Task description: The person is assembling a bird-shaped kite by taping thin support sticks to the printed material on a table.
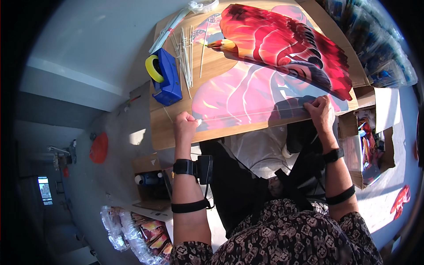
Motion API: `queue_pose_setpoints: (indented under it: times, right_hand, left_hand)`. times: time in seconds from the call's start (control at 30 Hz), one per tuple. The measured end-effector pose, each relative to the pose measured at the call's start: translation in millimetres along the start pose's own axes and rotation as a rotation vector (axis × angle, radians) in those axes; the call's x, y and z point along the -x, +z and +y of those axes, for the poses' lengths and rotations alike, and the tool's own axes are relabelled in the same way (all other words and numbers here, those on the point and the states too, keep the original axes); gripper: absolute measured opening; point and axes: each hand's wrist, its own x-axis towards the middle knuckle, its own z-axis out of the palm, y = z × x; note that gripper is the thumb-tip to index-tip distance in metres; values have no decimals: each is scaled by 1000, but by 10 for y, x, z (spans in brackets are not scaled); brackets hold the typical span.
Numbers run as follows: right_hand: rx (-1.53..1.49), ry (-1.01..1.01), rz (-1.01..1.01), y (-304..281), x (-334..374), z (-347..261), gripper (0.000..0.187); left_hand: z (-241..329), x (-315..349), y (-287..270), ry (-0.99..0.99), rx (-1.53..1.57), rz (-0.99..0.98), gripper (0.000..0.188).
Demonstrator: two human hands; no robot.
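Observation:
A pale pink printed sheet (225,95), cut in a curved outline, lies flat on the wooden table near me. A thin pale line, which looks like a stick (251,115), runs along its near edge between my hands. At the sheet's left corner my left hand (184,126) is closed in a pinch, with a small white bit at the fingertips. My right hand (322,115) is closed at the right part of that edge, thumb and fingers together; what lies between them is mostly hidden. Beyond, a red bird-shaped printed sheet (269,39) partly covers the pale one.
Left on the table (165,132) stands a blue tape dispenser (168,81) with a yellow roll (154,68). Several thin white sticks (186,62) lie beside it. Clear bagged goods (375,48) are piled at the far right. An open carton (386,150) stands right of the table.

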Motion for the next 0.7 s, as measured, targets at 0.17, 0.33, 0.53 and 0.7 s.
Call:
queue_pose_setpoints:
  times: [0.17, 0.33, 0.53, 0.7]
  right_hand:
    - [2, -27, 54, -20, -20, 75, 28]
    - [-170, -75, 89, 28, 18, 225, 21]
    - [167, -635, 16, -70, 434, 23, 69]
    - [298, -575, -172, -110, 565, 16, 88]
  left_hand:
    - [-62, -33, 8, -52, 66, 3, 21]
    - [12, 138, 13, -64, 157, 84, 14]
    - [495, 853, 286, 613, -377, 151, 61]
    - [288, 914, 338, 482, -556, 72, 74]
